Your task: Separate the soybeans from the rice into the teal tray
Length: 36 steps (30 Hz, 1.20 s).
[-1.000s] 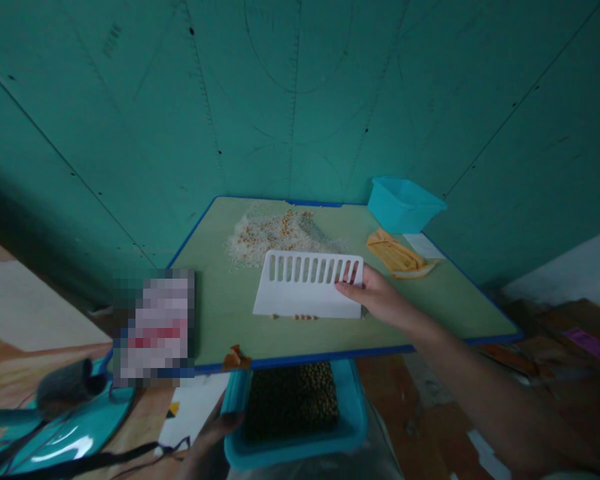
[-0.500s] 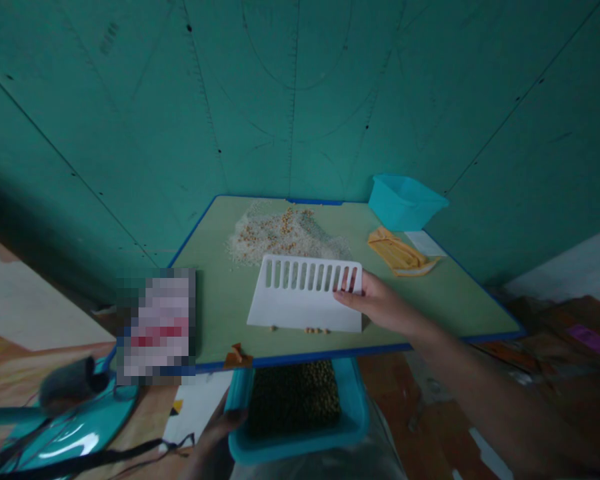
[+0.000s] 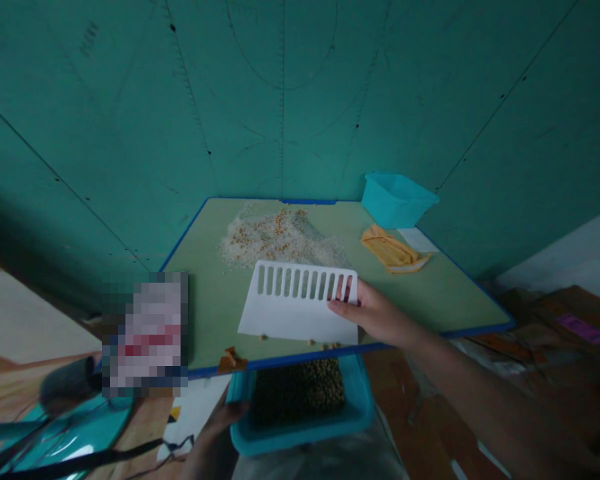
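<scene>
My right hand [image 3: 377,312] grips the right end of a white slotted plastic scraper [image 3: 297,319], thumb on the near face. The scraper is tilted, its lower edge close to the table's front edge. Several pale beans [image 3: 330,346] lie along that edge. Below the table edge, a turquoise basin [image 3: 300,445] holds a dark and tan mass of beans [image 3: 300,390]. At the basin's left side, my left hand [image 3: 225,420] is closed on its rim, partly in shadow. Behind the scraper spreads a pile of white grains mixed with orange-tan kernels [image 3: 280,237].
A second turquoise basin [image 3: 397,200] stands at the table's back right corner. Nearer lies a yellow cloth [image 3: 393,250] beside a white sheet [image 3: 417,240]. A blurred-out package [image 3: 153,327] sits at the left edge. Brown tape [image 3: 233,360] sticks to the front edge of the green table [image 3: 207,300].
My right hand has drawn the scraper toward the front edge, away from the pile. The beans at its lower edge have come nearer too. The view has shifted slightly.
</scene>
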Each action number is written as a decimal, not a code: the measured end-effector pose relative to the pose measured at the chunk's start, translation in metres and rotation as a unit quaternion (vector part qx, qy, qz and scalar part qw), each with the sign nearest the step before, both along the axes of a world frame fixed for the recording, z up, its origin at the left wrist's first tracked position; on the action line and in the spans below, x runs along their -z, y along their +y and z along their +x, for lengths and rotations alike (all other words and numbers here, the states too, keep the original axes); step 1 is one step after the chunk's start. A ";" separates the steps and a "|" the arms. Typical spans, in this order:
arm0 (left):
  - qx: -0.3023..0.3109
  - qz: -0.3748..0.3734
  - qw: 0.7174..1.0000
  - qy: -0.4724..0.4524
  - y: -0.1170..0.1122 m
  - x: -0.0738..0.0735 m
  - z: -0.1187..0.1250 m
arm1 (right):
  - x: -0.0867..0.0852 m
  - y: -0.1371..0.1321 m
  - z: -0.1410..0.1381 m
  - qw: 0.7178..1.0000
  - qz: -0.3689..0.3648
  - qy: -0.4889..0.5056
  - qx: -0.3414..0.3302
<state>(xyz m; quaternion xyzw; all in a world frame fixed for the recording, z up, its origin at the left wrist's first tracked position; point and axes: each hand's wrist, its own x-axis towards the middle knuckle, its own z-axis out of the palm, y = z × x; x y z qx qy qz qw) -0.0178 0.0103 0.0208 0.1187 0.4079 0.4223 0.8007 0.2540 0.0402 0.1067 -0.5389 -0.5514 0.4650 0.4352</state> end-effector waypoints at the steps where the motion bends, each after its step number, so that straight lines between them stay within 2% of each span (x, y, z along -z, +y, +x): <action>1: -0.002 0.005 1.000 0.003 0.001 -0.002 0.001 | -0.001 0.000 -0.001 1.000 0.001 0.003 -0.002; 7: 0.010 -0.032 0.999 -0.016 -0.001 -0.005 0.003 | -0.001 0.004 -0.001 1.000 -0.016 0.019 -0.015; 15: 0.041 -0.042 0.998 -0.029 -0.003 -0.012 0.007 | 0.001 0.004 -0.002 0.999 -0.030 0.032 -0.020; 22: 0.008 -0.024 0.999 -0.024 -0.003 -0.009 0.003 | -0.002 -0.005 -0.007 0.999 -0.016 0.042 -0.020; 30: -0.010 -0.012 0.998 0.056 0.001 -0.006 -0.012 | 0.004 -0.014 -0.005 0.998 -0.029 0.047 -0.032; 36: -0.028 0.004 0.998 0.048 0.000 0.001 -0.024 | 0.001 -0.020 -0.005 0.997 -0.051 0.052 -0.039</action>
